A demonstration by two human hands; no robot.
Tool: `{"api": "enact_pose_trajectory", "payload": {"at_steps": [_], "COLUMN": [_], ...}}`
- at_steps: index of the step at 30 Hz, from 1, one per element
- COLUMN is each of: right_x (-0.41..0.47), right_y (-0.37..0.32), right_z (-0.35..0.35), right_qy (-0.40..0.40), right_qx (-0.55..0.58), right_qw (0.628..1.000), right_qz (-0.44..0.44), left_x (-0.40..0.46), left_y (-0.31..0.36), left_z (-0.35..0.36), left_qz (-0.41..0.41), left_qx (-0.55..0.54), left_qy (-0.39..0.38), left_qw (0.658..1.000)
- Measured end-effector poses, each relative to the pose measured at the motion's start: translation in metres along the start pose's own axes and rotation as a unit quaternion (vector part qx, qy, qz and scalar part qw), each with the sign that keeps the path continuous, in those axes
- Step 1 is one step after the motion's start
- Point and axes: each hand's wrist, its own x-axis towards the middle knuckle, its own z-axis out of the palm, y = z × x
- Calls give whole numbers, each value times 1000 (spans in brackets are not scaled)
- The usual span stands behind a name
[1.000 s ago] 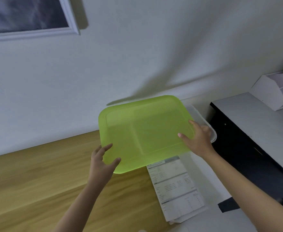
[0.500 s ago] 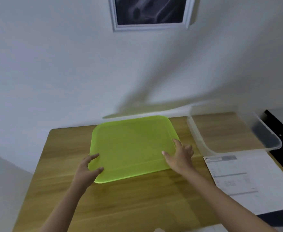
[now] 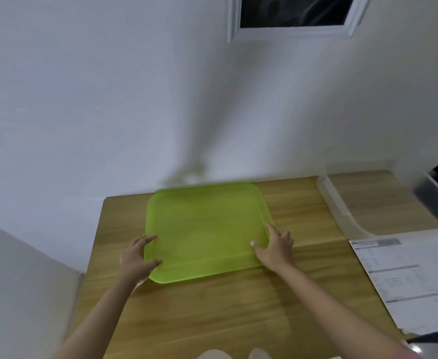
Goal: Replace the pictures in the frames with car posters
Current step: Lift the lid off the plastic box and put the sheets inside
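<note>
1. We had the wall (image 3: 109, 99) filling most of the view, and high on it hung the task's frame (image 3: 294, 32), white-edged with a dark picture inside, only its lower part in shot and well above our reach.
2. Below sat the table (image 3: 212, 312), wooden, pushed up to the wall.
3. On its right side lay printed paper (image 3: 404, 278); we couldn't tell whether it was a car poster, and no poster showed clearly anywhere.
4. Behind the paper stood a clear bin (image 3: 342, 211), open-topped.
5. Centre stage was the green lid (image 3: 205, 229), lying flat or very nearly flat on the table; its far edge was blurred, so we couldn't say it had fully settled.
6. Our judgement: this was a clearing step, parking the lid to free both hands for the frame. To do it well, we'd lower it level, keep it off the paper, and let go only once it lay flat.
7. The left hand (image 3: 137, 257) gripped the lid's near left corner, thumb on top, fingers along the edge, forearm angling in from low left.
8. The right hand (image 3: 275, 247) clasped the right edge, fingers spread, thumb on the surface, arm stretched from low right.
</note>
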Motion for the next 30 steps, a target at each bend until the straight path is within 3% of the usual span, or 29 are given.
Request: {"api": "enact_pose_trajectory", "payload": {"at_steps": [7,11,14,20,23,30], "right_x": [-3,-8,-24,-71,-89,-102], "right_y": [11,17,29,89,136,240], "right_z": [12,4,-12,-58,-84,-144], "right_qy": [1,13,30,139,195,304], "right_qx": [-43,2,45,150,176,241], "right_qw": [999,999,996,975,965,894], "right_qz": [-30,-43,-73,-84,-27,224], "left_x": [-12,-28,-47,-90,-121,-184], "left_y": [9,24,46,100,130,187], "left_z": [7,21,43,120,169,285], "left_qz": [5,-9,29,151,185,199], "left_qx": [42,45,51,8,-10,1], "left_qy": [19,72,115,36,-21,-171], "left_qw": [999,996,992,988,982,965]}}
